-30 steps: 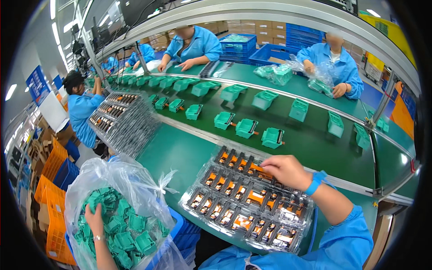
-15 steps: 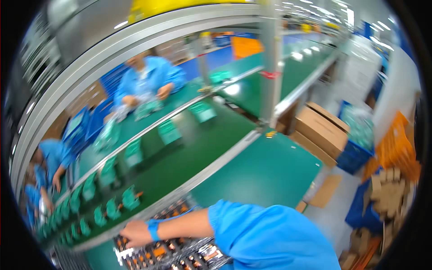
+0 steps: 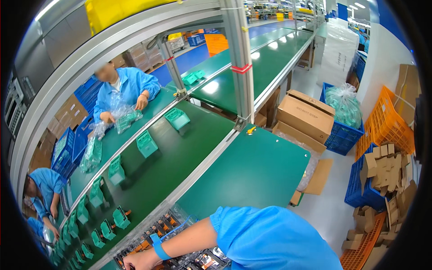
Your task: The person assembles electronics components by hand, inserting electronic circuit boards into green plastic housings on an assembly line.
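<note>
In the head view, your right hand [image 3: 141,261] bends its fingers over a clear tray [image 3: 181,214] at the frame's lower edge; whether they grasp anything cannot be told, and your left hand is out of view. Black-and-orange parts [image 3: 168,220] sit in the tray, which appears not yet emptied, though the edge hides the count. On the green belt [image 3: 193,130], lower left, the nearer row of green housings [image 3: 121,218] looks partly fitted, an orange piece [image 3: 128,212] jutting from one; the farther row [image 3: 146,144] shows no clear orange. Upper left, a co-worker [image 3: 128,85] handles a clear bag [image 3: 126,121].
</note>
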Tool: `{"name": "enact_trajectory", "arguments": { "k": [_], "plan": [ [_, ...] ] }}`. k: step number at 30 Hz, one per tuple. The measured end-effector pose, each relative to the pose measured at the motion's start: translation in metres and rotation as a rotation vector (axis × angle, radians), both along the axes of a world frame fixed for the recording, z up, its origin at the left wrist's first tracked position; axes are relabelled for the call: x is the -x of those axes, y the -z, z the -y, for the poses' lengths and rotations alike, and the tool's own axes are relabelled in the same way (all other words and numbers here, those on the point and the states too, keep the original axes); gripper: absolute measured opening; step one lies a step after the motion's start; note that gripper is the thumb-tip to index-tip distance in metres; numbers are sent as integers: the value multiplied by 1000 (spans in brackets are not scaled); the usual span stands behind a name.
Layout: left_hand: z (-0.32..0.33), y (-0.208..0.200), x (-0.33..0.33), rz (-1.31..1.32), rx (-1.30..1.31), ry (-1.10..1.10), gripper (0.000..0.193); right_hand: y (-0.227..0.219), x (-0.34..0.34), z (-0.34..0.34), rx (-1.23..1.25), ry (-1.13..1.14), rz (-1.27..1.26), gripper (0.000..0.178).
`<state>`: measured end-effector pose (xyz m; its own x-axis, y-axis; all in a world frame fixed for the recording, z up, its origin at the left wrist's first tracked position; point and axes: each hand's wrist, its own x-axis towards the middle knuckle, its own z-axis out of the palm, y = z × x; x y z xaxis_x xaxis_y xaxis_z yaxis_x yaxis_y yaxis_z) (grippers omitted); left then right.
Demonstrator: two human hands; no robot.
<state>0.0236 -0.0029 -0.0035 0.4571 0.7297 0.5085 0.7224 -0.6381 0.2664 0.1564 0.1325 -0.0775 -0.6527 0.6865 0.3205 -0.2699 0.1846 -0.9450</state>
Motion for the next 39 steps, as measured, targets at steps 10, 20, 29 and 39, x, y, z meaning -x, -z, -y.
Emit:
{"name": "enact_trajectory", "arguments": {
  "k": [10,20,29,39],
  "plan": [
    [-12,35,37,1302,929,-108,28,-18,-6,29,-14,259,-40,37],
    [-18,62,46,1647,849,-39,20,-61,-30,25,340,369,-257,29],
    [-17,62,49,1479,770,-79,23,-61,-28,35,-353,483,135,15],
    [-16,56,43,1408,774,-64,24,-55,-24,37,-320,460,267,17]
  ]
}}
